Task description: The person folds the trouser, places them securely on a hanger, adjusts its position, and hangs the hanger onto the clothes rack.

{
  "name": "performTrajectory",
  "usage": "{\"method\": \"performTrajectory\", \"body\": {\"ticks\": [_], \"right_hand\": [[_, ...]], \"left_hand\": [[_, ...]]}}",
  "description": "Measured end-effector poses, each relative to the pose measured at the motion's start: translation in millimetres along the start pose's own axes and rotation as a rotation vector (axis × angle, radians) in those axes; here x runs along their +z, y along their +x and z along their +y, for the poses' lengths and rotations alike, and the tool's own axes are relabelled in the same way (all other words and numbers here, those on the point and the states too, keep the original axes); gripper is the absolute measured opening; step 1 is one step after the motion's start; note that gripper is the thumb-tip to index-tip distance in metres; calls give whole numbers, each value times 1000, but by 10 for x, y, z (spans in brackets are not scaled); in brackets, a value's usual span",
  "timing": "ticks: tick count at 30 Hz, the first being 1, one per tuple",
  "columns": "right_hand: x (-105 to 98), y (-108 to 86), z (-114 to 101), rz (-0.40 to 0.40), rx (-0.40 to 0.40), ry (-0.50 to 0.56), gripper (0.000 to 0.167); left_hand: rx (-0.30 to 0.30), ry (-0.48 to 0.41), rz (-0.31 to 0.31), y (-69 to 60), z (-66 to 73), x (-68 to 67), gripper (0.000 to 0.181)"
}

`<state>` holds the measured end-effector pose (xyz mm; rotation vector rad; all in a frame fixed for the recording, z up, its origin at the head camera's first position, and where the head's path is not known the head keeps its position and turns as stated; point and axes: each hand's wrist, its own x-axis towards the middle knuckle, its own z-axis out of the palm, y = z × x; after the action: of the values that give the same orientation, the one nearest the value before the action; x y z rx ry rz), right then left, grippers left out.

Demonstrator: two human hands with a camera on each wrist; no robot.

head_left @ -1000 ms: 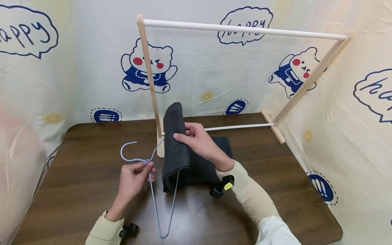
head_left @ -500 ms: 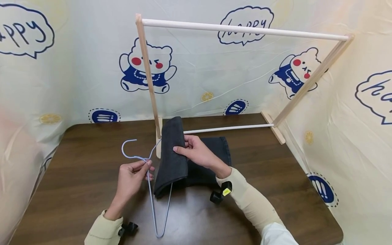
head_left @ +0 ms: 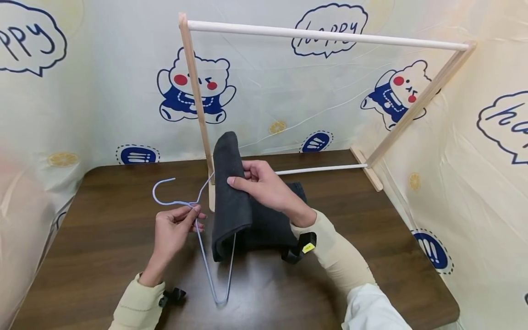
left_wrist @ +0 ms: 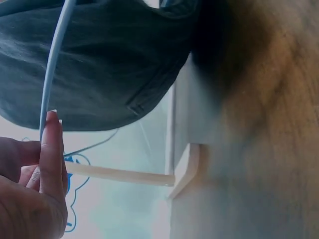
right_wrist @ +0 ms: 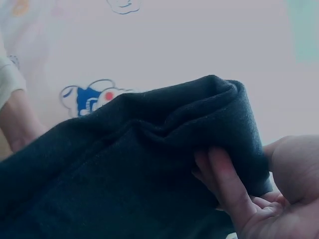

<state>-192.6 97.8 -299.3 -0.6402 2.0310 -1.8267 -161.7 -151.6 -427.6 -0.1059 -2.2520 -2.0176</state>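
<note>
A light-blue wire hanger (head_left: 205, 256) is held up over the table, its hook pointing left. My left hand (head_left: 173, 229) pinches it just below the hook, between thumb and fingers. Dark trousers (head_left: 233, 201) are draped over the hanger's lower bar, and more of the cloth trails to the right. On the fold, my right hand (head_left: 268, 190) grips the cloth with the thumb on top. In the right wrist view, its fingers (right_wrist: 227, 181) press under the layered fold. The left wrist view has the hanger wire (left_wrist: 51, 64) running across the trousers (left_wrist: 114, 69).
Behind the hands stands a wooden rack with a white top rail (head_left: 321, 34), a lower rail (head_left: 321, 169) and a left post (head_left: 195, 87). The brown table (head_left: 103, 256) lies beneath. A printed curtain (head_left: 268, 87) hangs behind and at the sides.
Hanger and trousers dipped toward me, then rose again. Both hands are now slightly farther left than a second ago, with the same grips kept.
</note>
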Motion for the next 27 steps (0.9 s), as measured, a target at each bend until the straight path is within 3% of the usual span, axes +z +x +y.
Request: {"method": "performTrajectory", "body": {"ticks": [7, 12, 20, 27], "right_hand": [[-154, -63, 3, 61, -15, 19, 29], [-322, -155, 178, 89, 6, 24, 30], [-665, -393, 395, 150, 28, 46, 34], [-827, -585, 739, 204, 91, 55, 34]], "left_hand": [[48, 6, 46, 6, 94, -100, 20], [66, 43, 56, 25, 83, -157, 19], [45, 72, 72, 54, 28, -176, 22], [34, 94, 62, 44, 9, -172, 24]]}}
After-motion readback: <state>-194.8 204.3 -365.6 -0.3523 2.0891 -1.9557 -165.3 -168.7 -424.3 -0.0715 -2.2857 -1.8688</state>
